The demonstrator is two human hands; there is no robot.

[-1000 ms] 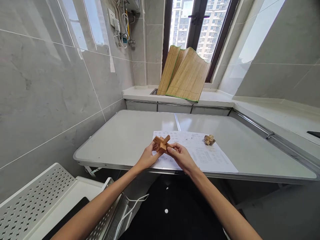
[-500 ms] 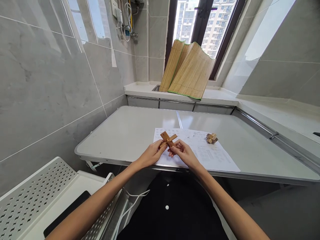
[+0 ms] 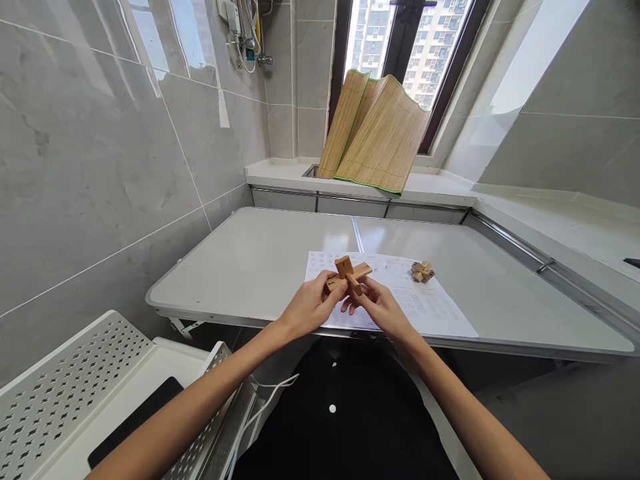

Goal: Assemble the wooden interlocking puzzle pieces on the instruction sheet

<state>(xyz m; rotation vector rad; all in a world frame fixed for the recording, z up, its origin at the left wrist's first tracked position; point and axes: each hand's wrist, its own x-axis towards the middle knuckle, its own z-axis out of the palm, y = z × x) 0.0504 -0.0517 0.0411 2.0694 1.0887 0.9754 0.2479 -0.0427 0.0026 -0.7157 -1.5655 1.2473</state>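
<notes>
In the head view, a wooden cross-shaped puzzle piece [image 3: 349, 275] is held up between both hands, just above the near edge of a white folding table [image 3: 250, 267] and over the near left part of a printed paper sheet [image 3: 430, 310]. The left hand [image 3: 309, 308] is closed around the lower left end of the piece, its thumb and fingers pinched on the wood. The right hand [image 3: 383, 308] is closed on the lower right side, the fingertips [image 3: 361, 288] pressed against the sticks from below and from the side. The piece is made of short square sticks crossed at an angle, one end pointing up and another to the right; how many sticks are joined cannot be told.

A second, smaller wooden puzzle [image 3: 423, 270] is seen resting on the far right part of the sheet, well apart from the hands. A bamboo mat [image 3: 380, 137] is propped against the window [image 3: 400, 40] on the ledge behind the table. Grey tiled walls are seen on both sides. At lower left, a white perforated shelf [image 3: 60, 393] is visible with a dark flat device [image 3: 135, 430] lying on it, and a white cable [image 3: 265, 400] hangs beside it. Both bare forearms are stretched forward from the bottom edge over dark clothing
</notes>
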